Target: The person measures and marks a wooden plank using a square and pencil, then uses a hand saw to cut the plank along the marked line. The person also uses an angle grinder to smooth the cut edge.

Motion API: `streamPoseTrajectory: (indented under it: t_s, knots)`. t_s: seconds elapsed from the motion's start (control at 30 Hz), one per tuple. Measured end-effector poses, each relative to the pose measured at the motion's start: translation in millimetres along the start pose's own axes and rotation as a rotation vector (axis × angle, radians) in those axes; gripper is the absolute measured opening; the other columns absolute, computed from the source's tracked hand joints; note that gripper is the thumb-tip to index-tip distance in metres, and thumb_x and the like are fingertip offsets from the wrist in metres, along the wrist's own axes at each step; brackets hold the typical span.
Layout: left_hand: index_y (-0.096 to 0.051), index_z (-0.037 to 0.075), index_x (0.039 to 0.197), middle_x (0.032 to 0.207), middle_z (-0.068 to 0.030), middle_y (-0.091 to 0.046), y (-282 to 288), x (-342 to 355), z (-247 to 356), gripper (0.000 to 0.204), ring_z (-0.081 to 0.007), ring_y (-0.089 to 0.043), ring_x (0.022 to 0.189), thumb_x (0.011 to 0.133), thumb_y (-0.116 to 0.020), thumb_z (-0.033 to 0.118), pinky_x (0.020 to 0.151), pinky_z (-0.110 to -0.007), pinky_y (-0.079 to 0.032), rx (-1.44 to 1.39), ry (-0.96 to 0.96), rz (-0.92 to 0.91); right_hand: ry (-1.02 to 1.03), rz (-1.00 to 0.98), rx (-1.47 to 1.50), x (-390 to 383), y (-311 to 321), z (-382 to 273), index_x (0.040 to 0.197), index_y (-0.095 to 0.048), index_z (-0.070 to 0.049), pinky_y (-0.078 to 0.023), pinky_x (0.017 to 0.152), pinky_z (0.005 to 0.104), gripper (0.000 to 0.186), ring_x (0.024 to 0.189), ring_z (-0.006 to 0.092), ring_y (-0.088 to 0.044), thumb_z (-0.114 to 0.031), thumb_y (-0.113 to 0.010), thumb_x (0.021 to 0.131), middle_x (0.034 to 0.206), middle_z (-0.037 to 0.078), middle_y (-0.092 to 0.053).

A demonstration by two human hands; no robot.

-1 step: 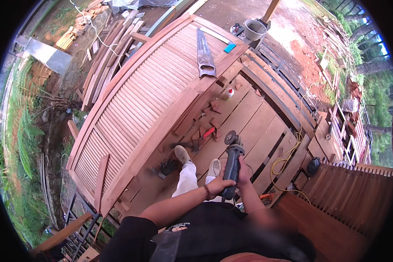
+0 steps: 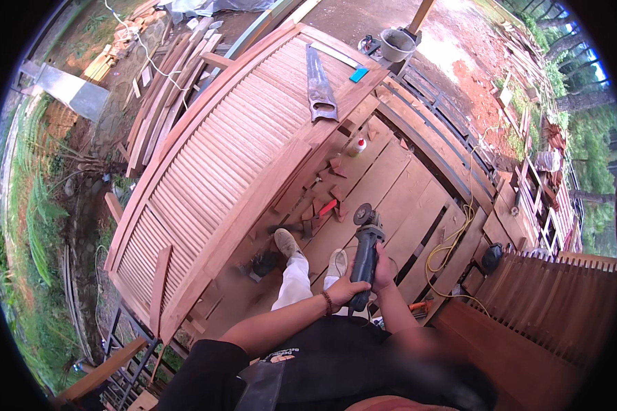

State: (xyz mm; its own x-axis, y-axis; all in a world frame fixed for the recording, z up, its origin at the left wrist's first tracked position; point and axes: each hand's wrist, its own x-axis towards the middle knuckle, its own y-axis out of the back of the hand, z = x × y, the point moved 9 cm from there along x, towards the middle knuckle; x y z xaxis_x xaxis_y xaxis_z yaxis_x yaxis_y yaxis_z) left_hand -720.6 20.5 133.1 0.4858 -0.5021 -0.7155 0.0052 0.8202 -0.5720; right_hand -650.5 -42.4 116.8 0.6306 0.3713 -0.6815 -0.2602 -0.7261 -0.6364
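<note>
Both hands on angle grinder [image 2: 365, 255], louvred wooden door [image 2: 226, 164], handsaw [image 2: 319, 85]

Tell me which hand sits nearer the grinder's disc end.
Right. The right hand grips the angle grinder higher up its body, closer to the disc; the left hand holds the tail end, farther back.

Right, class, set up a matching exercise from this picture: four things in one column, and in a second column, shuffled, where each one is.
Things:
1. hand saw
2. angle grinder
3. yellow cable
4. grey bucket

Places:
A. held in both hands, left hand and right hand
B. on the ground beyond the far end of the slatted wooden panel
C. lying flat on the panel
D. looped over the plank floor to the person's right

Pairs: 1-C, 2-A, 3-D, 4-B
</note>
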Motion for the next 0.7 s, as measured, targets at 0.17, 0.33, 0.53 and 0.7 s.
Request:
streamPoseTrajectory:
  t_s: [0.17,0.33,0.53,0.7]
  knots:
    - [-0.056,-0.004,0.121,0.097,-0.0123,-0.068,41.6,8.4,26.1,0.067,-0.0186,-0.068,0.084,0.073,-0.08,0.037,0.077,-0.03,-0.054,0.363,-0.054,0.047,0.049,0.095,0.112,18.2,-42.1,-3.7,0.113,-0.054,0.002,-0.055,0.077,0.0405,0.07,0.081,0.0295,-0.066,-0.063,-0.031,0.099,0.091,0.017,-0.065]
    - [-0.064,-0.005,0.106,0.093,-0.0149,-0.07,80.6,-2.9,71.6,0.064,-0.0211,-0.07,0.083,0.067,-0.08,0.044,0.079,-0.032,-0.055,0.585,-0.003,0.1,0.039,0.031,0.036,61.2,-50.2,22.7,0.103,-0.056,0.002,-0.056,0.075,0.0398,0.077,0.079,0.0282,-0.066,-0.069,-0.029,0.097,0.086,0.016,-0.064]
    - [-0.067,-0.003,0.1,0.089,-0.0133,-0.069,109.1,12.0,75.1,0.059,-0.0198,-0.068,0.075,0.064,-0.08,0.041,0.07,-0.032,-0.055,0.597,0.104,0.028,0.02,0.195,0.026,95.5,-19.8,50.6,0.101,-0.059,-0.001,-0.057,0.062,0.0371,0.078,0.068,0.0257,-0.066,-0.073,-0.029,0.094,0.083,0.014,-0.066]
    - [-0.061,-0.006,0.112,0.093,-0.0155,-0.069,124.3,15.4,74.0,0.074,-0.0209,-0.069,0.079,0.062,-0.08,0.045,0.073,-0.032,-0.055,0.546,0.107,0.015,-0.016,0.285,0.026,99.2,-24.0,52.5,0.099,-0.058,0.003,-0.057,0.064,0.0404,0.078,0.07,0.0287,-0.066,-0.071,-0.032,0.095,0.085,0.016,-0.064]
